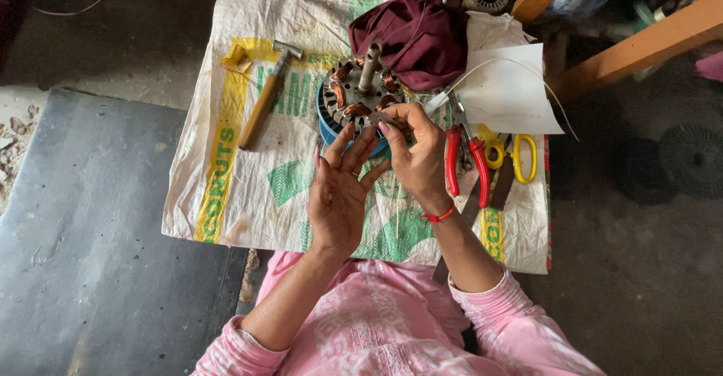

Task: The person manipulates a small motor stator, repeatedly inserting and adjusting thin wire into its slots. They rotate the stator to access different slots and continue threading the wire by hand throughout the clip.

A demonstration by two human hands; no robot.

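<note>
A round motor stator (360, 99) with copper windings and an upright metal shaft stands on a blue base on a woven sack (248, 188). My right hand (416, 154) pinches something small at the stator's near edge; what it grips is too small to tell. A red thread band circles that wrist. My left hand (340, 188) is just below the stator, fingers spread and pointing up at it, holding nothing I can see.
A wooden-handled hammer (265, 97) lies left of the stator. Red-handled pliers (465, 161) and yellow-handled scissors (512, 154) lie to the right, beside a white sheet (512, 94). A maroon cloth (418, 37) sits behind. Wooden beams (640, 48) stand at the right.
</note>
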